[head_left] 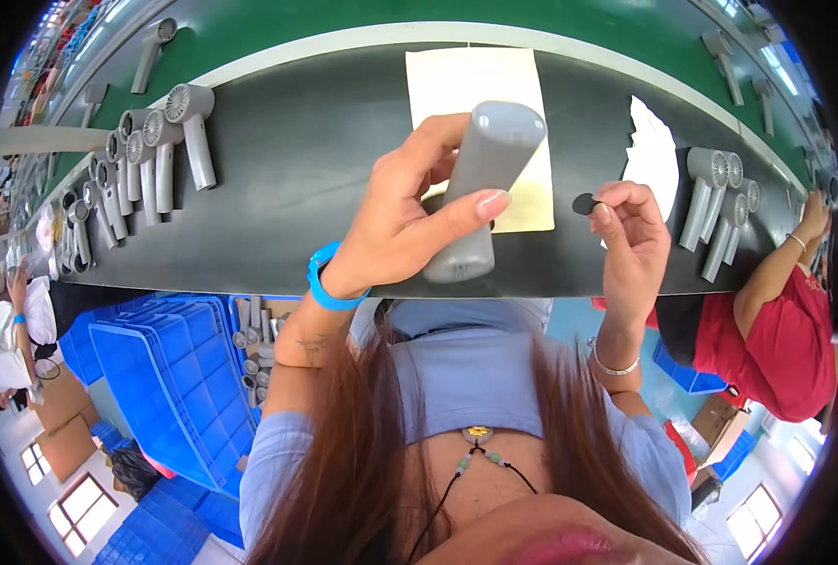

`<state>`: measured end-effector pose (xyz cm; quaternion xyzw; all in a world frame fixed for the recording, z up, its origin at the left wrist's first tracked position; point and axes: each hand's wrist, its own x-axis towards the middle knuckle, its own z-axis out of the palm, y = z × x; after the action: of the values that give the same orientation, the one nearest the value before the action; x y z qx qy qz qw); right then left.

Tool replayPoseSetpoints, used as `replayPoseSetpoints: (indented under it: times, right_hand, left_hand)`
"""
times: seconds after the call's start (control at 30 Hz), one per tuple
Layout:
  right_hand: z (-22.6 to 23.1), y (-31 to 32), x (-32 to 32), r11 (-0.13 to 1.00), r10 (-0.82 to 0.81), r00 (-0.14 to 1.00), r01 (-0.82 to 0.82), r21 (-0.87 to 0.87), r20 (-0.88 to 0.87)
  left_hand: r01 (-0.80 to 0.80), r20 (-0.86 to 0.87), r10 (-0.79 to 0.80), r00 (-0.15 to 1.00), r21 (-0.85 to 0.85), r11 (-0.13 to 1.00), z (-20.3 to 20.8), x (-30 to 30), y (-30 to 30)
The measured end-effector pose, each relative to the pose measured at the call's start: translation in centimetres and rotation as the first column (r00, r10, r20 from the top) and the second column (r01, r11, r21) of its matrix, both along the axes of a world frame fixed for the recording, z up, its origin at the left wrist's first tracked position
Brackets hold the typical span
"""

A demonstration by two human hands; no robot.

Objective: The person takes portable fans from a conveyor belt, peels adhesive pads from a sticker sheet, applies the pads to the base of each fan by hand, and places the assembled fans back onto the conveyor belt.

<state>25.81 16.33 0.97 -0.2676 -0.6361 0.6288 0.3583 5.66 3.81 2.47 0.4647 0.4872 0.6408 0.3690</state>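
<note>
1. Grey, rounded plastic body (496, 155) tilts above the black bench (273, 207), wrapped in the left hand (408, 212), probably for steadiness.
2. Small dark disc (584, 204) is pinched between fingertips of the right hand (636, 247), seemingly to keep its face free.
3. Pale yellow paper (475, 77) lies beneath; jagged white paper (654, 155), beyond the right hand.
4. Grey handheld fans (198, 151) group at both sides, blocking neither hand.

left fingers (441, 133) partly hidden by grey casing (494, 160), yellow sheet (475, 77) too
</note>
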Motion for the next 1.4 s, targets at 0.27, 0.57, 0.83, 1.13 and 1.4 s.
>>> replayPoseSetpoints:
  times: [0.27, 0.57, 0.83, 1.13, 1.4]
  right_hand:
    - [2.9, -1.1, -2.7, 0.988, 0.079, 0.992, -0.065, 0.137, -0.101]
    - [3.6, -2.2, -4.4, 0.978, 0.188, 0.972, -0.171, 0.123, -0.141]
    - [2.9, -2.7, -4.8, 0.988, 0.155, 0.982, -0.153, 0.03, -0.105]
    - [3.7, -3.4, -5.9, 0.968, 0.25, 0.946, -0.252, 0.019, -0.208]
    - [4.1, -3.5, -5.3, 0.969, 0.248, 0.96, -0.249, 0.015, -0.13]
  left_hand:
    - [-0.169, -0.53, 0.303, 0.792, 0.287, 0.943, -0.8, -1.5, 0.3]
    - [-0.446, -0.564, 0.45, 0.693, 0.155, 0.882, -0.8, -1.4, -1.2]
    - [-0.316, -0.166, 0.313, 0.935, 0.01, 0.949, -0.4, -0.9, -2.7]
    - [-0.245, -0.129, 0.261, 0.957, 0.132, 0.961, -1.0, 1.2, -2.9]
    - [-0.136, 0.126, 0.115, 0.985, 0.174, 0.975, -1.7, 1.8, -3.0]
